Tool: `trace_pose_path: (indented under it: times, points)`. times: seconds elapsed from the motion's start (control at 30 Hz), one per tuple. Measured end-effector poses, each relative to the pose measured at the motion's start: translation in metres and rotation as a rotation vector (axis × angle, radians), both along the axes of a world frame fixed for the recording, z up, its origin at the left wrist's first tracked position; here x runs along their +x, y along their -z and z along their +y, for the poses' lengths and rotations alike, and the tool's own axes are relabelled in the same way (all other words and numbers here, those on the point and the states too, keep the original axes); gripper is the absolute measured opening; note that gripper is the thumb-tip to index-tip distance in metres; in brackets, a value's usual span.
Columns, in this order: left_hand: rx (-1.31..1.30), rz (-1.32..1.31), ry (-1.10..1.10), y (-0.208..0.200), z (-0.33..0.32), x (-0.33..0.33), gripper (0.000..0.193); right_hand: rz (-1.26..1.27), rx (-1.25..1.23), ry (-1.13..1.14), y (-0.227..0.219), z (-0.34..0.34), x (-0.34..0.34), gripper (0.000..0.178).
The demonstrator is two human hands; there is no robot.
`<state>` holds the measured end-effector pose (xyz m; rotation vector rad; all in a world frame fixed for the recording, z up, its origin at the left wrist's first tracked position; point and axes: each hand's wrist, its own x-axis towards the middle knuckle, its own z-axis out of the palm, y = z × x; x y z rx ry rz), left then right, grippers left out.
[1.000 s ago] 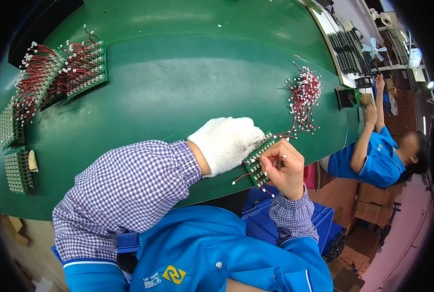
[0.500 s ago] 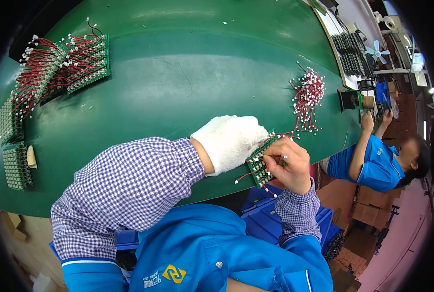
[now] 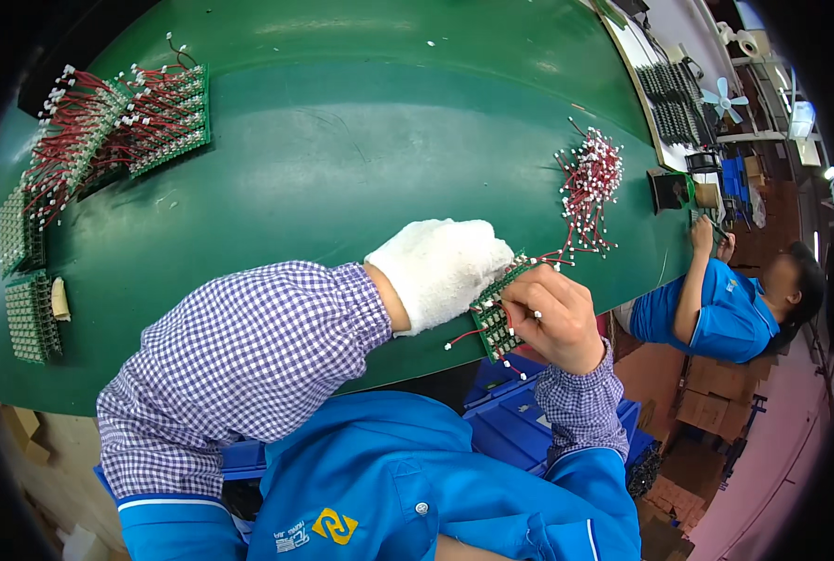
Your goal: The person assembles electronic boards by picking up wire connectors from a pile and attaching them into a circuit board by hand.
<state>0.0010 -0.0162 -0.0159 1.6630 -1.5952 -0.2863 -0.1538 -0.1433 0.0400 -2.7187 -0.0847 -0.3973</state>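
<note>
My left hand (image 3: 442,274), in a white knit glove, is closed on the far left edge of a green circuit board panel (image 3: 493,328) at the table's near edge. Its fingertips are partly hidden. Bare, my right hand (image 3: 561,320) pinches a red connector wire over the panel; a white plug (image 3: 537,315) shows by its fingers. Several red wires with white plugs hang from the panel's lower left side. Just beyond the right hand, a loose pile of the same red wires (image 3: 593,182) spreads across the green table.
Wired circuit boards (image 3: 169,122) are stacked at the far left. Bare board panels (image 3: 31,318) stand nearer, beside a small tan roll (image 3: 60,299). Blue bins (image 3: 506,425) sit below the table edge. At right, a co-worker in a blue shirt (image 3: 730,313) works at the same table.
My right hand has shifted slightly left and up over the panel, still pinching. My left hand and the panel have barely moved. The co-worker's hands have moved lower.
</note>
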Motion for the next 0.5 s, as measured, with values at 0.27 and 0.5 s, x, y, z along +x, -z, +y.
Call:
trace_pose_path:
  times: [0.27, 0.5]
  points:
    - [0.036, -0.009, 0.008, -0.0003, -0.0002, 0.0009, 0.012, 0.006, 0.007, 0.021, 0.0028, 0.0001, -0.0009, 0.026]
    - [0.037, 0.002, 0.012, -0.0029, 0.0015, 0.0016, 0.012, 0.013, 0.009, 0.004, -0.0003, 0.0014, 0.0009, 0.025]
